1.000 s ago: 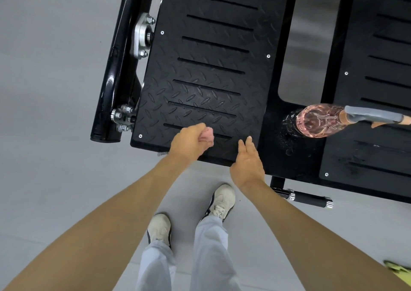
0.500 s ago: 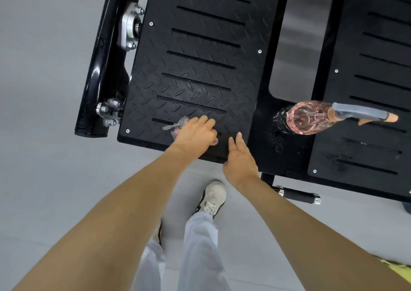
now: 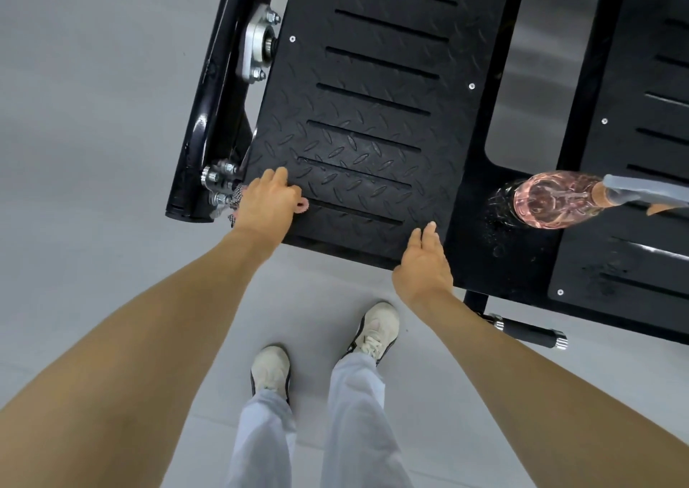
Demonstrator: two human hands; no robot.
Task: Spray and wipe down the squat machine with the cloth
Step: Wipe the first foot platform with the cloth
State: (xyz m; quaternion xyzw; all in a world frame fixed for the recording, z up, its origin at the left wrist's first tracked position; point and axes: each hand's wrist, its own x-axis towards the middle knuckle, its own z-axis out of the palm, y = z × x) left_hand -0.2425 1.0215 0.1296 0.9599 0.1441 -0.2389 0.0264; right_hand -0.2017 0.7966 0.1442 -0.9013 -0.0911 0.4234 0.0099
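Grey floor (image 3: 93,114) fills the left and lower parts of our view. The squat machine (image 3: 373,122) comes next in size. Its black diamond-plate footplate, cut with long slots, slopes away from us, and a second plate lies at the right edge. A glossy black frame tube (image 3: 203,114) runs along its left side, with silver bolts (image 3: 216,179) near the near corner.

Both our bare arms reach forward and down from the bottom corners, almost straight. Between them we see pale trousers (image 3: 358,413) and cream shoes (image 3: 270,370) planted on the floor, just short of the plate's edge.

Our left hand (image 3: 266,204) lies palm down on the near left corner of the footplate, its fingers curled and bunched over the cloth (image 3: 238,195). Our right hand (image 3: 423,263) rests at the near edge of the same plate, well apart from the left, with its fingers straight and close together and holding nothing.

A pink spray bottle (image 3: 555,200) with a grey trigger head stands on the black strip between the two plates, touched by neither hand. Droplets speckle the metal around its base.

Smallest is the cloth itself. A checked grey-and-white scrap pokes out at the hand's left and a pink edge at its right, pressed against the plate.
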